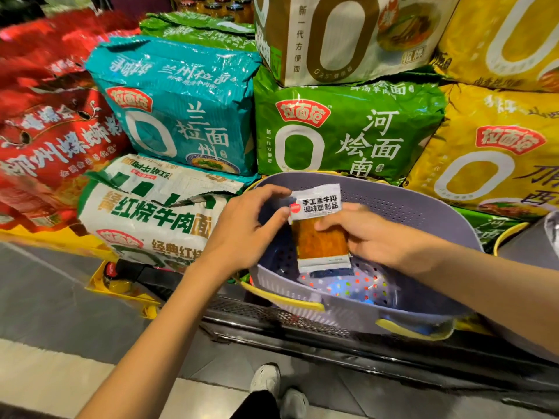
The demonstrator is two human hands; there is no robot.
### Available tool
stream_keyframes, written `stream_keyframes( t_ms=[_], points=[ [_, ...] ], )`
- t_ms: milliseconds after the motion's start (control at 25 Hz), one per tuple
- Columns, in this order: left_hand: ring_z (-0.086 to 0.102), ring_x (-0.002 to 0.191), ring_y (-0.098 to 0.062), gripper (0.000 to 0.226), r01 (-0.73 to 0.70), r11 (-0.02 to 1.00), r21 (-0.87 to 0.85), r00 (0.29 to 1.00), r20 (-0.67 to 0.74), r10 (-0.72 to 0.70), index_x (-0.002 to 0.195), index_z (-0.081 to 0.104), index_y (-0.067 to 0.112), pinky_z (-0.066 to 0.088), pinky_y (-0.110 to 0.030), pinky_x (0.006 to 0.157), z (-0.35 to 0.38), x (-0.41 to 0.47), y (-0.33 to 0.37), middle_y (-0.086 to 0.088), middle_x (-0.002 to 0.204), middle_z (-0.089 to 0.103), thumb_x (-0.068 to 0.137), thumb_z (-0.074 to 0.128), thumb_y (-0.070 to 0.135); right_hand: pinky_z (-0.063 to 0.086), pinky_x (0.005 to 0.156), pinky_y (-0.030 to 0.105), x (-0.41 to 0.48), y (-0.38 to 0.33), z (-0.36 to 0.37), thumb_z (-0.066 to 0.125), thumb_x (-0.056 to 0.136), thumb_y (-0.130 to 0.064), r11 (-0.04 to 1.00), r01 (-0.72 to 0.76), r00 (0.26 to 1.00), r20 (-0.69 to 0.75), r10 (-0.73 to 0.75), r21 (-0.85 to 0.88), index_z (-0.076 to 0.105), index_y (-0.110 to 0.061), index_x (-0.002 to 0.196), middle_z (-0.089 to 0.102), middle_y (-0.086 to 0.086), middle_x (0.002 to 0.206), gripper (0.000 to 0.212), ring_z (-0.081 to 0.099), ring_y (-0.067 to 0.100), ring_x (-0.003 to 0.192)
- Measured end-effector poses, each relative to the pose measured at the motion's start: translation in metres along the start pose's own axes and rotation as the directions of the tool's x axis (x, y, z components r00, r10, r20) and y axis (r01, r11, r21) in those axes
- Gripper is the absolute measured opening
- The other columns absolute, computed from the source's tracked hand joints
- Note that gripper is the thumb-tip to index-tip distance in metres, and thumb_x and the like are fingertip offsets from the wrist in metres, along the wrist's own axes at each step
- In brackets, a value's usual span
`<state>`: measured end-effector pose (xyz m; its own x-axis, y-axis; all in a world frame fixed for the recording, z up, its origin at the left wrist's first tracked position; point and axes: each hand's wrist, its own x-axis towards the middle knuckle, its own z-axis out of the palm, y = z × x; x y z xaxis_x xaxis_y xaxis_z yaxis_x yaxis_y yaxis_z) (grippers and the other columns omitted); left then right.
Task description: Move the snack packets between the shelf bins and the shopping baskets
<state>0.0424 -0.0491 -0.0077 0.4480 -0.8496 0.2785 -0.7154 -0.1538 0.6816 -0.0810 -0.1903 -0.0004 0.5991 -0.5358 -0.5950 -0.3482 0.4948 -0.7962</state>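
The left hand [245, 228] pinches the white top corner of a snack packet [320, 237] and the right hand [372, 234] grips its orange side, above the lilac basket [423, 207], noodle bags [348, 128] stacked beyond on the shelf [242, 309], grey floor tiles [60, 297] below.

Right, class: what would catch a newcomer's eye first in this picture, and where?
The orange snack packet at centre, held between the left-hand grip and right-hand grip over the purple perforated basket. Behind, bright noodle multipacks fill the shelf: red, teal, green and yellow, left to right.
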Motion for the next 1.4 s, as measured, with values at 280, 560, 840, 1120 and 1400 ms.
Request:
stream_keyframes(
  t_ms=[280, 560, 840, 1120, 1400],
  points=[
    [0.057, 0.103, -0.015, 0.046, -0.061, 0.996, 0.063, 0.996, -0.067, 0.066, 0.126, 0.057, 0.022, 0.035, -0.019, 0.081, -0.021, -0.026, 0.016, 0.001, 0.119, 0.063, 0.086, 0.05, 0.043, 0.046, 0.084, 0.047, -0.086, -0.022, -0.01, 0.039, 0.089, 0.016, 0.931, 0.192, 0.98, -0.109, -0.165, 0.31, 0.059, -0.007, 0.09, 0.072, 0.007, 0.079, 0.03, 0.07, 0.019, 0.075],
    [0.047, 0.12, -0.01, 0.047, -0.137, 0.99, -0.023, 0.989, -0.065, 0.136, 0.132, 0.051, 0.019, 0.031, -0.015, 0.095, -0.042, -0.136, 0.012, 0.002, 0.132, 0.055, 0.088, 0.05, 0.037, 0.059, 0.068, 0.037, -0.194, 0.05, 0.036, 0.046, 0.082, 0.015, 0.783, 0.478, 0.878, -0.191, -0.438, 0.398, 0.061, -0.013, 0.098, 0.073, 0.003, 0.079, 0.035, 0.071, 0.015, 0.074],
    [0.055, 0.116, -0.013, 0.036, 0.018, 0.996, -0.085, 0.967, 0.254, 0.004, 0.127, 0.054, 0.024, 0.044, -0.031, 0.094, -0.008, -0.278, -0.027, 0.006, 0.127, 0.059, 0.093, 0.055, 0.036, 0.06, 0.061, 0.036, -0.247, 0.245, 0.06, 0.076, 0.057, -0.003, 0.882, 0.228, 0.966, -0.209, -0.152, 0.413, 0.06, -0.007, 0.107, 0.073, 0.007, 0.081, 0.053, 0.07, 0.018, 0.069],
    [0.061, 0.106, -0.02, 0.044, 0.016, 0.994, -0.11, 0.693, 0.718, 0.069, 0.125, 0.054, 0.017, 0.04, -0.024, 0.087, 0.1, -0.375, 0.02, 0.0, 0.123, 0.062, 0.088, 0.055, 0.043, 0.058, 0.054, 0.03, -0.327, 0.435, 0.024, 0.053, 0.08, 0.013, 0.655, 0.252, 0.817, -0.519, 0.25, 0.712, 0.057, 0.002, 0.116, 0.073, 0.007, 0.075, 0.037, 0.069, 0.017, 0.059],
    [0.057, 0.101, -0.009, 0.036, -0.094, 0.972, -0.216, 0.332, 0.914, 0.235, 0.125, 0.054, 0.014, 0.036, -0.013, 0.08, 0.236, -0.448, 0.153, 0.0, 0.111, 0.062, 0.09, 0.061, 0.019, 0.058, 0.055, 0.033, -0.459, 0.564, -0.028, 0.048, 0.083, 0.017, 0.278, 0.575, 0.609, -0.63, 0.483, 0.769, 0.06, -0.006, 0.102, 0.072, 0.006, 0.071, 0.032, 0.069, 0.017, 0.06]
  ],
)
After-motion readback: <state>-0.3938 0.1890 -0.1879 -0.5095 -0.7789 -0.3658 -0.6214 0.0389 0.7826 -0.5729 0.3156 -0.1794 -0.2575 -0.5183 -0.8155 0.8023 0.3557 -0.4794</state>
